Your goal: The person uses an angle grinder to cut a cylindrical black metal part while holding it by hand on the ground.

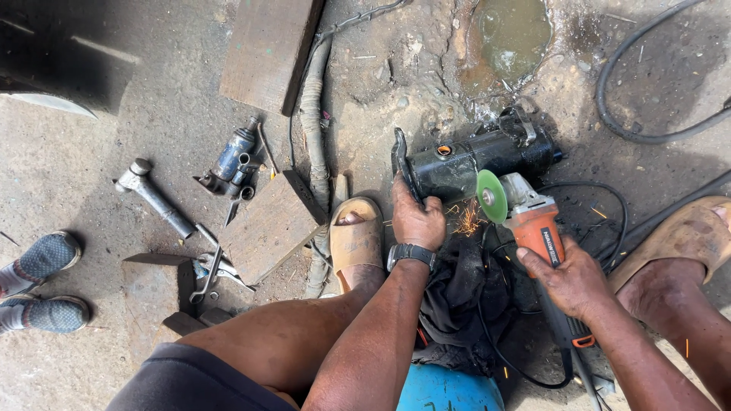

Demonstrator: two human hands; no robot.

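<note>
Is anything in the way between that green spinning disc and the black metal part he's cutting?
Nothing visible. The green disc of the orange angle grinder, held in the right hand, meets the black cylindrical motor housing directly, throwing sparks. The left hand grips the housing just left of the contact point, close beside the sparks.

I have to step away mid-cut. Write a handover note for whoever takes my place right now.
Left hand: steadies the black cylindrical metal motor housing lying on the ground.
Right hand: grips the orange angle grinder; its green disc meets the housing, sparks flying.
Done: cutting under way; depth not visible.
Left: finish the cut. Mind the black power cord and dark cloth below.
</note>
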